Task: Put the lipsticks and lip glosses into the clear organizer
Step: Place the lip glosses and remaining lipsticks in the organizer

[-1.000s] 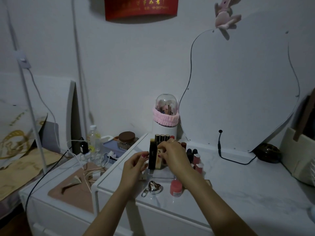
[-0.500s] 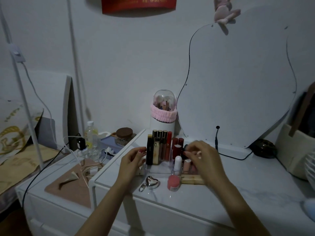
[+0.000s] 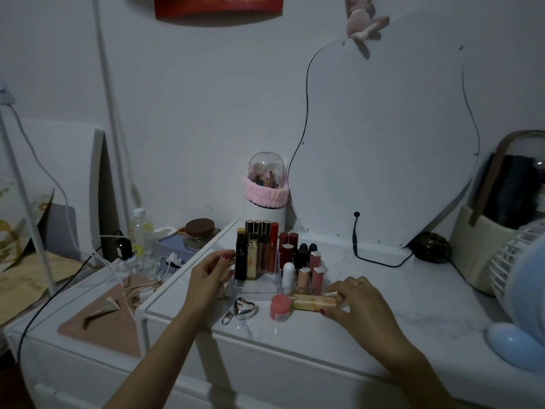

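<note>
White marble-look dresser top [image 3: 398, 293] fills the mid/right of the view, w/ a big wavy-edged mirror [image 3: 383, 137] leaning on the wall behind it. Blue fan [image 3: 519, 290] sits at the far right edge; bare tabletop lies between it and the makeup, and more along the near edge.

Both forearms reach in from the bottom, angled up and inward. L hand [image 3: 208, 276] is at the clear organizer's [image 3: 256, 283] left side, fingers loosely curled, fingertips touching its left wall next to the tall black tube [image 3: 240, 256]; can't tell if it truly grips. R hand [image 3: 358, 302] is low on the tabletop, palm down, thumb and fingers pinching the right end of a gold lipstick [image 3: 314, 302] that lies flat, just in front of the organizer's right corner.

Organizer stands mid-table in front of a domed brush holder [image 3: 265, 190] w/ a pink band. Tall glosses stand upright in its back-left slots, dark red and black tubes in the middle, pink ones and a white tube [image 3: 289, 271] at the front right.

Outside, in front: a pink jar [image 3: 280, 307] touching the gold lipstick's left end, and a silver heart keychain [image 3: 243, 308] left of the jar.
</note>
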